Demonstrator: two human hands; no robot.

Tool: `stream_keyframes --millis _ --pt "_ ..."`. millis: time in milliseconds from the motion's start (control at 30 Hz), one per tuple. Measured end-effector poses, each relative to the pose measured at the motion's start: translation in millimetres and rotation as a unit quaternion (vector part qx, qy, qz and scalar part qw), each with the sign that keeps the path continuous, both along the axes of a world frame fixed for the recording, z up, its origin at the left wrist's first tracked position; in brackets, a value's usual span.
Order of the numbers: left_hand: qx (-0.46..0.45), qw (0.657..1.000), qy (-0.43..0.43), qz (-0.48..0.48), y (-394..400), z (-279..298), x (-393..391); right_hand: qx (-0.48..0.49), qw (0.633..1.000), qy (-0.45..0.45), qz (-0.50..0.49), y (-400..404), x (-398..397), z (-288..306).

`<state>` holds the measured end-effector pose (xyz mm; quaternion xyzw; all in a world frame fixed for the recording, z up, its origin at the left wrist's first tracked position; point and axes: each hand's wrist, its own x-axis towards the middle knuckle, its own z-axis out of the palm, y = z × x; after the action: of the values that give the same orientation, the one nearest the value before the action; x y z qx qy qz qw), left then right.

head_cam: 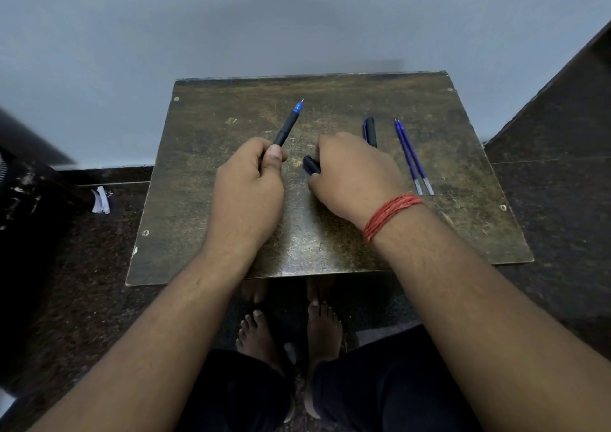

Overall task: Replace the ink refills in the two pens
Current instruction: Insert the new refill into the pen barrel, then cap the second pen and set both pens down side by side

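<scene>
Left hand (248,180): fingers curled into a fist around the lower end of a black pen (287,127), thumb pressed along the barrel. Pen held above the table (205,173), slanted up and to the right, away from the body, with blue tip section and fine point uppermost. Lower end of the barrel hidden inside the fist.

Right hand (353,173): fingers bent down and closed over a small dark cap (310,164), of which only the ribbed open end shows, between thumb and fingers, pointing toward the left hand. Palm facing down, low over the table top; contact between cap and table not determinable. Red thread band (390,215) wound several times around the right wrist.

Second pen (370,131): dark, with blue clip, lying on the table just beyond the right-hand knuckles, near end partly hidden by the hand.

Two blue refills (413,155): lying on the table to the right of the second pen, side by side and touching or nearly so, running from far-left to near-right, pale ends toward the body. Well apart from both hands.

Table: worn brown top with screws at the corners, far edge against a pale wall (297,18). Dark speckled floor (82,282) on both sides; scrap of white paper (101,200) on the floor to the left. Bare feet (291,335) visible below the near table edge
</scene>
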<state>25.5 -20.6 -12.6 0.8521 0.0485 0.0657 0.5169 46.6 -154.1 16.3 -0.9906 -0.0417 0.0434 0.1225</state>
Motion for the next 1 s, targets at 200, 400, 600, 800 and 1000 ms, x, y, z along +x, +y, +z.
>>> stream_keyframes --millis 200,400,600,800,1000 --pt "-0.012 1.0 0.001 -0.004 -0.5 -0.5 -0.7 0.12 0.992 -0.011 -0.047 -18.7 10.5 -3.4" --pt "-0.008 1.0 0.006 -0.022 -3.6 0.3 -2.6 0.487 0.863 -0.051 -0.127 -35.0 15.5 -11.0" --pt "0.004 0.999 0.01 -0.053 -7.3 -1.4 -6.0 0.699 0.698 -0.041 -0.149 -39.8 18.0 -10.9" --pt "0.034 0.996 0.002 -0.087 -9.2 -2.4 -7.0 0.703 0.692 -0.054 -0.159 -42.7 20.5 -12.3" --pt "0.053 0.994 0.001 -0.094 -9.8 0.5 -8.1 0.646 0.749 -0.07 -0.13 -42.5 20.0 -13.9"
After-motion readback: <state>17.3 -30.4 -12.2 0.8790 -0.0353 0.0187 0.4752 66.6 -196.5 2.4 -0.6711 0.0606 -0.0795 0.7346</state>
